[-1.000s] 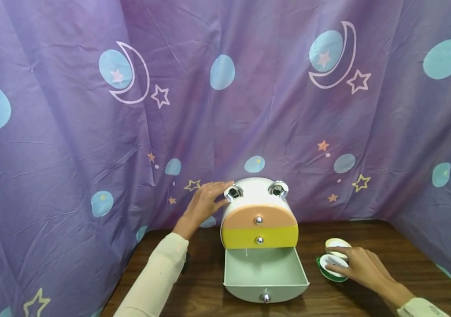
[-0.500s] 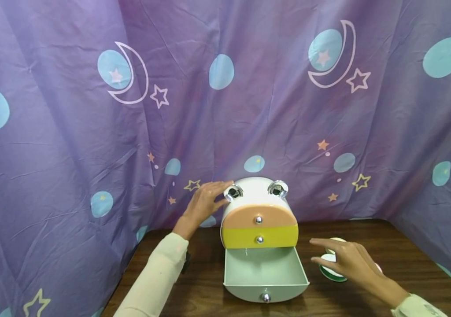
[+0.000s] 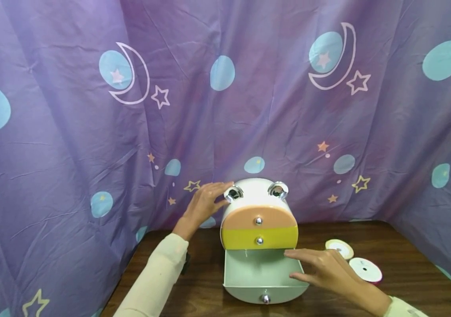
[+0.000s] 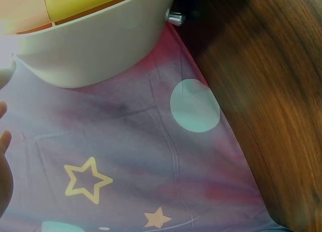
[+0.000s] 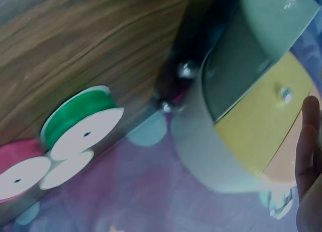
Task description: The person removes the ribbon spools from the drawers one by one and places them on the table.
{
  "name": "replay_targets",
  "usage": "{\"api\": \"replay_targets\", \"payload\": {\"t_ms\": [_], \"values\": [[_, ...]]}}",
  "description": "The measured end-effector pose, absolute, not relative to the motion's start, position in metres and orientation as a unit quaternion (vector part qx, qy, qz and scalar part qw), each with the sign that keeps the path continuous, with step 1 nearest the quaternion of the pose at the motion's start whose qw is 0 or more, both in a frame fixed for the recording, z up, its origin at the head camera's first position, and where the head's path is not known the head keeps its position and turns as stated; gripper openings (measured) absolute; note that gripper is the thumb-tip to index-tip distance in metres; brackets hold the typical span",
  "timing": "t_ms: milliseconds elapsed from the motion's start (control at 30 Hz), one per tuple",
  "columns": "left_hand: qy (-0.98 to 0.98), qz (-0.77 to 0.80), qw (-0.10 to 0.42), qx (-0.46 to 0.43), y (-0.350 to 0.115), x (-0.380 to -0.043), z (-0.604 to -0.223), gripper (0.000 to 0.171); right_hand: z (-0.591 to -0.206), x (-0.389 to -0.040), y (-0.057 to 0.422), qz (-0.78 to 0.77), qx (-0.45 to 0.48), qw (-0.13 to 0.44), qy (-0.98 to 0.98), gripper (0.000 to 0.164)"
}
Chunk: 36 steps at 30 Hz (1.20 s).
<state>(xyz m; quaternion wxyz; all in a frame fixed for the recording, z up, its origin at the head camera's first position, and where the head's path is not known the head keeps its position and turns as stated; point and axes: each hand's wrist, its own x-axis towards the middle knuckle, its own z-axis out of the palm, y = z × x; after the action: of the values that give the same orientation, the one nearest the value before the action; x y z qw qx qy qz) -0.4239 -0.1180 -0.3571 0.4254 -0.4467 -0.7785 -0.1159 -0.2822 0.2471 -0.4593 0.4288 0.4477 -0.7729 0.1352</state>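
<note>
A frog-shaped drawer chest (image 3: 254,192) stands mid-table in the head view, its pale green bottom drawer (image 3: 263,268) pulled out and its yellow and orange drawers closed. My left hand (image 3: 205,199) touches the chest's left silver-rimmed eye with extended fingers. Over the right side of the open drawer is my right hand (image 3: 324,269), thumb and fingers spread, holding nothing visible. Right of it lie a yellow-edged ribbon spool (image 3: 339,249) and a pink ribbon spool (image 3: 365,270). The green ribbon spool (image 5: 83,119) shows beside them in the right wrist view; my right hand hides it in the head view.
Brown wooden table (image 3: 205,290) carries everything. A purple curtain (image 3: 194,123) with moons and stars hangs close behind and along both sides. A small dark object (image 3: 186,263), partly hidden, sits beside my left forearm.
My right hand has left the ribbon spools and moved left to the open drawer, uncovering the yellow-edged and pink spools. The left hand has stayed at the chest's eye.
</note>
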Motion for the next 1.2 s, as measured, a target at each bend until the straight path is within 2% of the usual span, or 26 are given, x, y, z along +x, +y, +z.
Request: {"api": "replay_targets", "payload": {"t_ms": [100, 400, 500, 733, 933, 1200], "values": [[-0.778, -0.114, 0.426, -0.447, -0.118, -0.424, -0.357, 0.068, -0.463, -0.278, 0.235, 0.137, 0.469, 0.419, -0.765, 0.049], [-0.783, -0.11, 0.422, -0.443, -0.118, -0.424, -0.359, 0.065, -0.484, -0.268, 0.203, 0.193, 0.559, 0.343, -0.729, 0.047], [-0.787, -0.113, 0.415, -0.442, -0.118, -0.424, -0.359, 0.064, -0.491, -0.267, 0.196, 0.192, 0.579, 0.336, -0.717, 0.044], [-0.79, -0.116, 0.413, -0.437, -0.118, -0.424, -0.358, 0.066, -0.507, -0.268, 0.187, 0.171, 0.579, 0.3, -0.739, 0.038], [-0.794, -0.107, 0.415, -0.431, -0.118, -0.424, -0.358, 0.066, -0.52, -0.276, 0.186, 0.174, 0.593, 0.313, -0.721, 0.034], [-0.8, -0.108, 0.41, -0.425, -0.118, -0.422, -0.359, 0.066, -0.528, -0.275, 0.186, 0.168, 0.58, 0.312, -0.733, 0.039]]}}
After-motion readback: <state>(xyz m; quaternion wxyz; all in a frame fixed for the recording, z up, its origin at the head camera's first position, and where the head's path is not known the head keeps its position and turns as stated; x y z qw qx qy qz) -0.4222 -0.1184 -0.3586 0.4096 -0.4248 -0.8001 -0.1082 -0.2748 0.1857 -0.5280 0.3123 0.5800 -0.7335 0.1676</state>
